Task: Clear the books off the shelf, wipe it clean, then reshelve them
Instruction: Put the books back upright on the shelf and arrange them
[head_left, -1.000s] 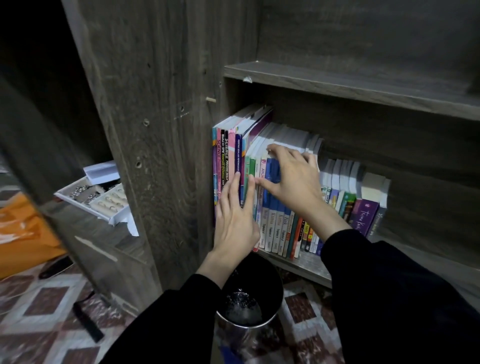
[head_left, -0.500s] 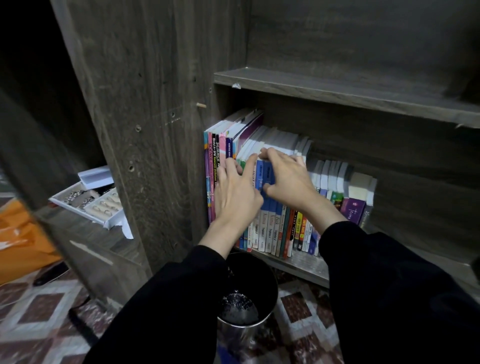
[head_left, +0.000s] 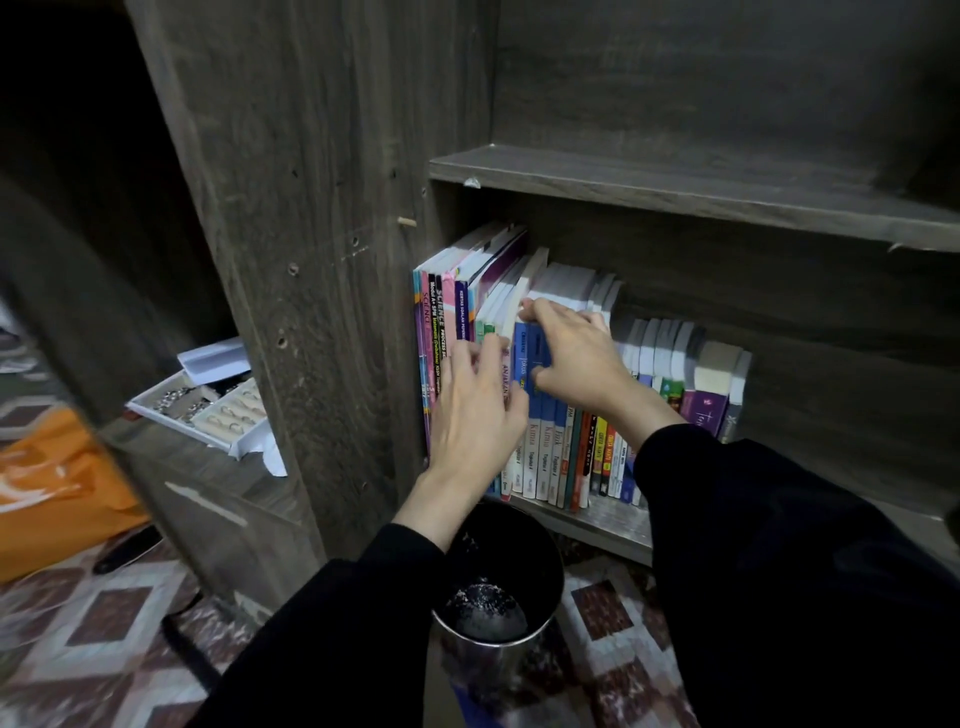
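Clearing step: your right hand (head_left: 576, 358) pinches the blue books (head_left: 525, 353), flat left hand (head_left: 475, 410) braces the taller books (head_left: 460, 312); next, pull that bunch off the shelf (head_left: 597, 525).

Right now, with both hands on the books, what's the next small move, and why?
Probably tip the blue books out toward you: the right hand has fingers hooked over their tops and thumb on the spines, while the left hand lies flat on the neighbouring books, and the row is packed tight.
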